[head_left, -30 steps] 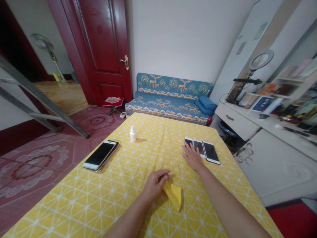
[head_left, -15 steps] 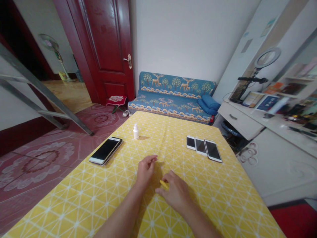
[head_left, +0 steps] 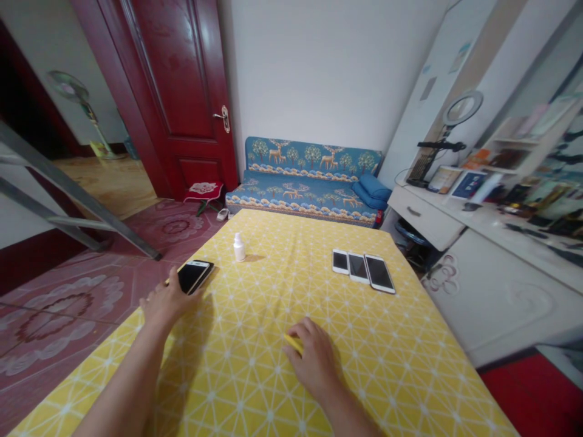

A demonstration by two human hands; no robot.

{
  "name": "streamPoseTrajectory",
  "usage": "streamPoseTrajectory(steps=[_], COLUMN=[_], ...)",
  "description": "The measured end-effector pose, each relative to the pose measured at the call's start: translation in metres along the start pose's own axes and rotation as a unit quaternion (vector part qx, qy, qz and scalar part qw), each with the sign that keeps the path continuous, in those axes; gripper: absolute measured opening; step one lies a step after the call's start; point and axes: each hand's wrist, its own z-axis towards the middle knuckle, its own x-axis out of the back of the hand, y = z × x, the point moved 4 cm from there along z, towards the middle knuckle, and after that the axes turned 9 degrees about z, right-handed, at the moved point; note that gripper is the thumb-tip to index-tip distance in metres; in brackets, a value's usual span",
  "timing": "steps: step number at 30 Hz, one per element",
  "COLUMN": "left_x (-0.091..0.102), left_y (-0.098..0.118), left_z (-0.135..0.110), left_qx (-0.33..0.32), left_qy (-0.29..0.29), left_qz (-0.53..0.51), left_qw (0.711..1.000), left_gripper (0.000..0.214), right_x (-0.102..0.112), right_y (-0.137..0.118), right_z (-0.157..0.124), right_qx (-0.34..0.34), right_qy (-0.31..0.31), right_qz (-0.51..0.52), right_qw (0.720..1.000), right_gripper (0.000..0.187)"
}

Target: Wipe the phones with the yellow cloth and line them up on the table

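My left hand (head_left: 167,300) reaches to the table's left edge and lies over the near end of a large black phone (head_left: 195,275), fingers curled round it. My right hand (head_left: 312,358) rests near the middle of the yellow tablecloth (head_left: 273,273), closed on a folded yellow cloth (head_left: 294,343) of which only a corner shows. A small white dropper bottle (head_left: 238,247) stands beyond the black phone. Three phones (head_left: 362,271) lie side by side at the right of the table.
A blue patterned sofa (head_left: 310,182) stands past the table's far end. A red door (head_left: 173,91) is open at the left, with a metal ladder (head_left: 68,200) leaning there. A white desk (head_left: 478,243) with a ring light (head_left: 460,109) lines the right side.
My left hand has let go of the yellow cloth and moved left onto the black phone. My right hand came back from the three phones and took the cloth.
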Motion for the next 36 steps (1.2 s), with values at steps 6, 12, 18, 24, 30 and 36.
streamPoseTrajectory(steps=[6, 12, 18, 24, 30, 36], left_x=[-0.013, -0.011, -0.009, -0.002, 0.007, 0.010], left_y=[-0.012, -0.009, 0.004, 0.015, 0.018, 0.018], left_z=[0.006, -0.008, -0.025, -0.033, -0.027, -0.019], left_qx=[-0.034, -0.041, -0.102, -0.156, -0.145, -0.112], left_qy=[-0.007, 0.010, -0.003, 0.012, 0.001, -0.092], left_qz=[0.043, 0.034, -0.005, -0.037, 0.044, 0.023], left_qw=[0.998, 0.999, 0.995, 0.987, 0.988, 0.989], left_gripper=[0.096, 0.092, 0.085, 0.076, 0.080, 0.086], right_x=[-0.001, -0.002, -0.003, -0.001, -0.004, -0.003], right_y=[0.004, 0.005, 0.005, 0.005, 0.009, 0.010], right_z=[0.002, 0.002, 0.003, 0.002, 0.002, 0.001], right_qx=[-0.012, -0.012, -0.015, -0.009, -0.001, 0.001], right_qy=[0.001, 0.006, 0.009, 0.010, 0.012, 0.018], right_qz=[0.011, 0.014, 0.011, 0.024, 0.037, 0.045], right_qw=[1.000, 1.000, 1.000, 1.000, 0.999, 0.999], right_gripper=[0.008, 0.007, 0.006, 0.011, 0.014, 0.013])
